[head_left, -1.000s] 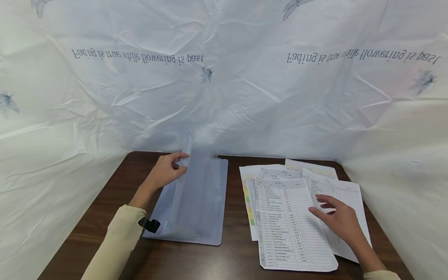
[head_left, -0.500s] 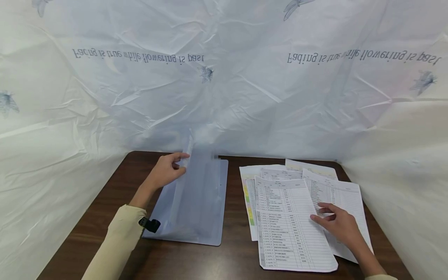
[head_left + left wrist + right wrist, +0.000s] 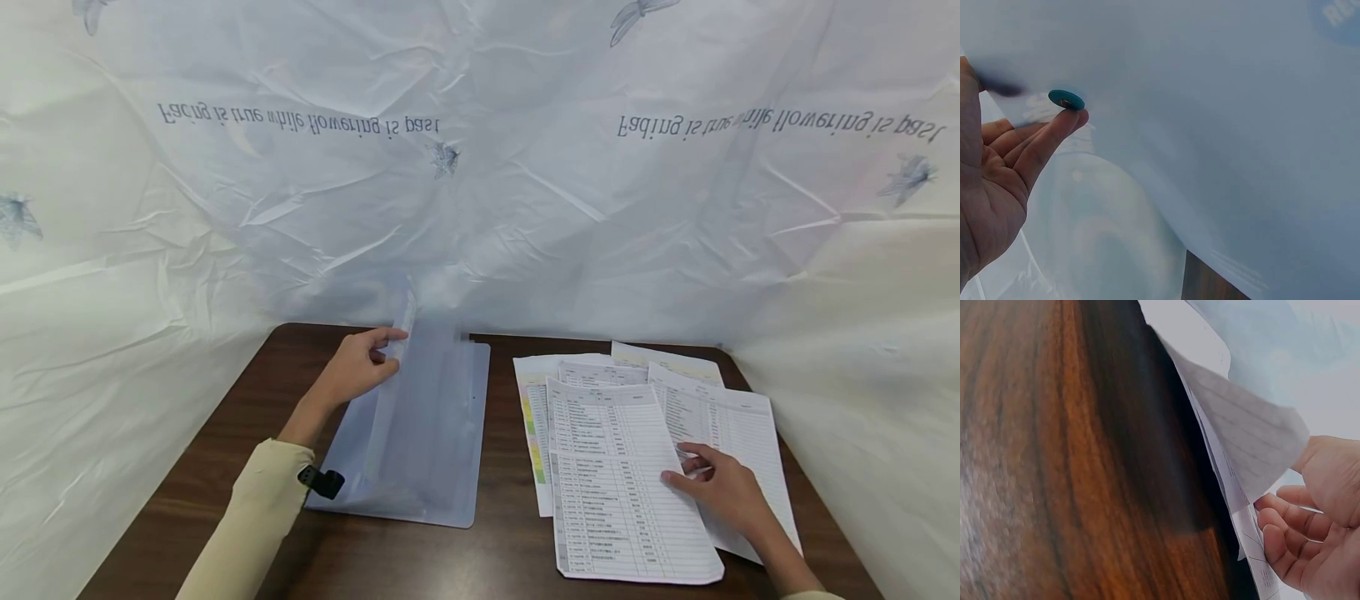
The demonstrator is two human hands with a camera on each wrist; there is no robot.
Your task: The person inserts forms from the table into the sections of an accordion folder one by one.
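Observation:
A translucent blue plastic document folder [image 3: 431,433] lies on the left of the table with its flap raised. My left hand [image 3: 352,367] holds the flap between thumb and fingers. In the left wrist view, a teal snap button [image 3: 1066,99] sits right at the fingertips, and the thumb is partly behind the plastic. To the right, a printed sheet [image 3: 615,483] tops a spread of papers. My right hand [image 3: 723,487] grips its right edge, thumb above and fingers below. In the right wrist view, that sheet's edge [image 3: 1247,425] bends upward, hiding the thumb's tip.
More printed sheets [image 3: 738,417] lie fanned beneath and behind the top one, some with coloured cells. The dark wooden table [image 3: 480,554] shows between folder and papers. A pale plastic curtain [image 3: 525,208] with printed lettering hangs around the back and sides.
My right hand has come down and closed in on the top sheet's right edge. The left hand and the raised flap stay nearly still.

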